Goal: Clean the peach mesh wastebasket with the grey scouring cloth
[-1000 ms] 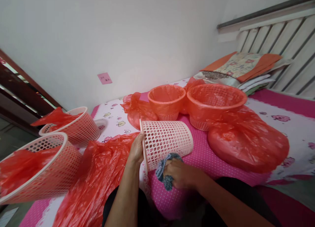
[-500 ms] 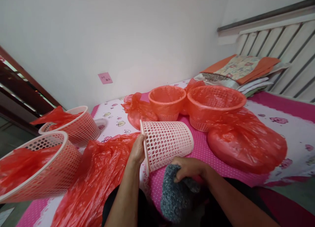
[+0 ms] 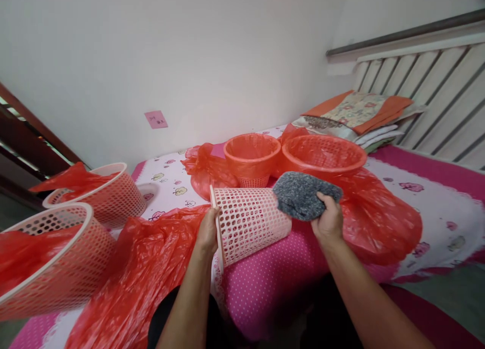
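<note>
A pale pink perforated plastic basket (image 3: pixel 250 222) lies on its side in front of me, its wide rim to the left. My left hand (image 3: pixel 209 233) is closed on that rim. In my right hand (image 3: pixel 329 220) is a grey speckled cloth (image 3: pixel 303 195), gripped at its right end. The cloth overlaps the upper right of the basket, by its base; whether it presses on the plastic I cannot tell. Just left of my left forearm a crumpled red plastic bag (image 3: pixel 147 268) is spread on the bed.
Two lined baskets, a smaller one (image 3: pixel 252 149) and a wider one (image 3: pixel 322 154), stand behind. A filled red bag (image 3: pixel 382 222) lies at right. Two pink baskets (image 3: pixel 56 258) (image 3: pixel 125 197) holding red plastic stand at left. Folded bedding (image 3: pixel 356 114) is stacked by the headboard (image 3: pixel 428 81).
My right hand has lifted the grey cloth from low near my lap up and to the right, to the basket's base end. My left hand keeps its hold on the rim.
</note>
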### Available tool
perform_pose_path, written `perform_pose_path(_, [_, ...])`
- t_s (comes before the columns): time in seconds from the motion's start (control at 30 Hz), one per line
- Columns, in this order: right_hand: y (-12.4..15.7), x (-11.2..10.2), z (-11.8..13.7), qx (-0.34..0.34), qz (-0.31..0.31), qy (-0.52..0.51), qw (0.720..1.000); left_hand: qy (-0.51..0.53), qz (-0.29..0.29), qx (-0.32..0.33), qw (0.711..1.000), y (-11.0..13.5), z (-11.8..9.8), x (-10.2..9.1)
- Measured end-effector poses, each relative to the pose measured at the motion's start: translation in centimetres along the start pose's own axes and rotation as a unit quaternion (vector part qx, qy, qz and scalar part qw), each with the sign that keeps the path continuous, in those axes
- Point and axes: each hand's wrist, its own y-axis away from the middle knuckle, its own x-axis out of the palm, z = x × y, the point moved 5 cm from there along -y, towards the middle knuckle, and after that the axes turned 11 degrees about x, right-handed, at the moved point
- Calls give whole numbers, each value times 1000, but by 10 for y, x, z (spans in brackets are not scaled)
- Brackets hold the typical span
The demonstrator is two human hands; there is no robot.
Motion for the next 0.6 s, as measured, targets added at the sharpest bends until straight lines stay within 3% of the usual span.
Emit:
perform_pose_path(0.07, [-1,-10,7,-66,-68,61,994,-14,-2,10,1000,0,0,1])
perform_pose_path(0.1, [0,-12,10,-98,-70,114,986,-19,-3,16,1000,-1,1,1])
perform_pose_path(0.2, [6,-5,6,-142,9,248,958,-35,-12,35,999,-1,1,0])
perform_pose_path(0.37, [20,21,-31,-160,197,347,903,-59,-18,45,997,-3,4,-4])
perform_pose_path(0.5, [30,30,-45,-235,225,389,862,-66,-12,48,997,-4,6,-4])
perform_pose_path(0.6, [30,29,-47,-245,218,396,857,-56,-13,54,997,-4,6,-4])
